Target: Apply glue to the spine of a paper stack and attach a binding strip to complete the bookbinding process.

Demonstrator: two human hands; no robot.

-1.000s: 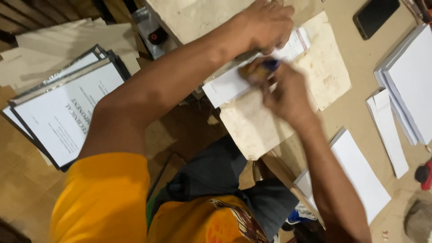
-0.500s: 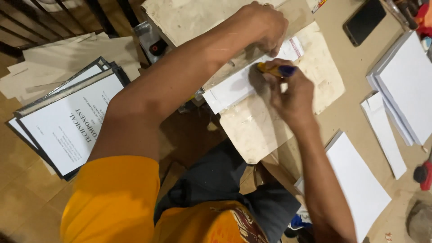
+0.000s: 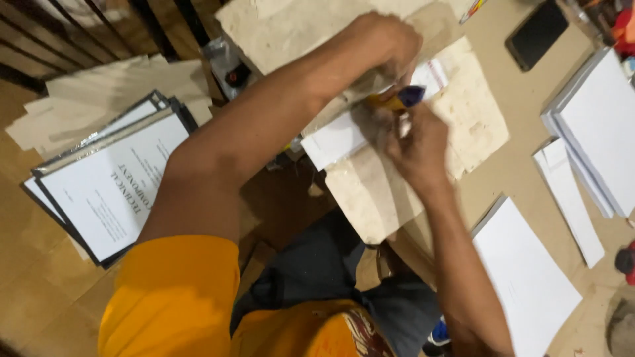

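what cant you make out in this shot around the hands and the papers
Head view only:
- Yellow and blue tool: mostly covered by the right hand, and blurred; its kind is unclear.
- White paper strip: its far end lies under the left hand.
- Black phone: screen dark.
- White paper stack: cut off by the right edge.
- Bound booklets: lower ones hidden under the top one.
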